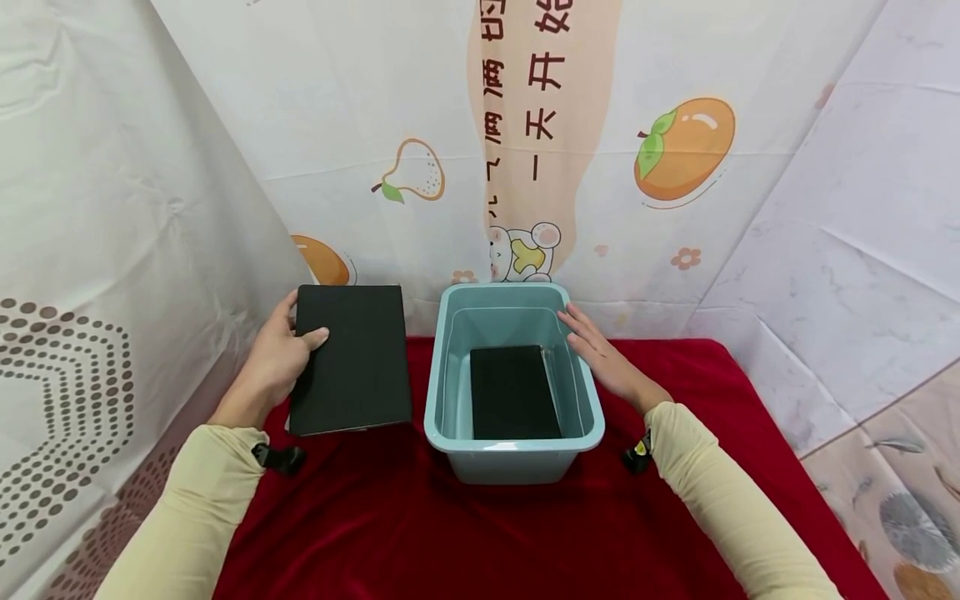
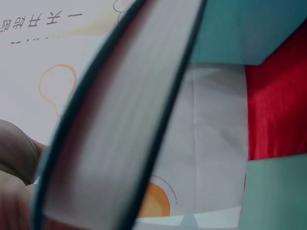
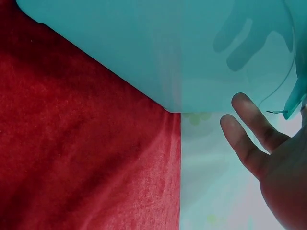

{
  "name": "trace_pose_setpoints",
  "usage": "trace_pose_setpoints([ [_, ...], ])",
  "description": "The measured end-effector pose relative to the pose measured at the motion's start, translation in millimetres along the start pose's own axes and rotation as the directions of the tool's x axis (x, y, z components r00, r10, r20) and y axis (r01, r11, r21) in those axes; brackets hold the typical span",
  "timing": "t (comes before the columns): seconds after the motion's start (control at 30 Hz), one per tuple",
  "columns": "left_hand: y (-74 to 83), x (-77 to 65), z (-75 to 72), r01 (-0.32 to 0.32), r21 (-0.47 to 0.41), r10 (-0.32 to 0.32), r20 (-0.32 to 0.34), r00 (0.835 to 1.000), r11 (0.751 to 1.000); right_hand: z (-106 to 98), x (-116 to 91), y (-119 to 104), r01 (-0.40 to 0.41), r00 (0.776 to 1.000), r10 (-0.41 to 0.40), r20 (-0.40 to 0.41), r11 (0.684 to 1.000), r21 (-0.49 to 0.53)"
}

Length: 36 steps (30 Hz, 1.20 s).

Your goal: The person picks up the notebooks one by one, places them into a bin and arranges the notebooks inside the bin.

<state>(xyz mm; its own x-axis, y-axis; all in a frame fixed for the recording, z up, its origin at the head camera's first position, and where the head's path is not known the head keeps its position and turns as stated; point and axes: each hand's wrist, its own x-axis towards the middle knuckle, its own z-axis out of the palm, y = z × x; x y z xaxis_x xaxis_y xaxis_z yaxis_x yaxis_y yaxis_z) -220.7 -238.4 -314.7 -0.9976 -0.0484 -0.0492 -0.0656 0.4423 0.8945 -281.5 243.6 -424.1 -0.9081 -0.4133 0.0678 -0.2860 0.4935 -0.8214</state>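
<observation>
My left hand (image 1: 275, 357) grips a black hardcover book (image 1: 354, 358) by its left edge, thumb on the front cover. In the left wrist view, the page edges of that thick book (image 2: 120, 120) fill the middle, slightly blurred. To its right stands a light blue plastic tub (image 1: 513, 467). A second black book (image 1: 513, 392) lies inside, at the bottom. My right hand (image 1: 606, 357) is at the tub's right rim with its fingers extended. Two fingers (image 3: 247, 143) show outside the tub wall in the right wrist view; the thumb is hidden there.
A red cloth (image 1: 360, 525) covers the table under the tub. Behind it hangs a white printed curtain (image 1: 322, 108) with fruit pictures and writing. More pale sheets (image 1: 862, 275) enclose the left and right sides. Each wrist carries a black strap (image 1: 279, 458).
</observation>
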Motion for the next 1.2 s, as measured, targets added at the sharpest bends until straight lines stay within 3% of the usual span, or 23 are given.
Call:
trace_pose_setpoints([
  [0.33, 17.6, 4.2, 8.1, 0.036, -0.137, -0.027, 0.067, 0.997, 0.990, 0, -1, 1, -0.004, 1.000, 0.004, 0.002, 1.000, -0.002],
  [0.6, 34.7, 11.5, 19.7, 0.032, -0.227, -0.015, 0.076, 0.997, 0.973, 0, 1, 1, 0.005, 1.000, -0.005, -0.003, 1.000, -0.017],
  [0.97, 42.0, 19.8, 34.6, 0.054, -0.335, -0.027, 0.084, 0.996, 0.941, 1, 1, 3, 0.016, 1.000, -0.016, -0.005, 1.000, -0.012],
  [1.2, 42.0, 26.2, 47.0, 0.080, -0.413, -0.041, 0.102, 0.994, 0.907, 2, 1, 4, 0.023, 1.000, -0.023, -0.011, 1.000, -0.010],
])
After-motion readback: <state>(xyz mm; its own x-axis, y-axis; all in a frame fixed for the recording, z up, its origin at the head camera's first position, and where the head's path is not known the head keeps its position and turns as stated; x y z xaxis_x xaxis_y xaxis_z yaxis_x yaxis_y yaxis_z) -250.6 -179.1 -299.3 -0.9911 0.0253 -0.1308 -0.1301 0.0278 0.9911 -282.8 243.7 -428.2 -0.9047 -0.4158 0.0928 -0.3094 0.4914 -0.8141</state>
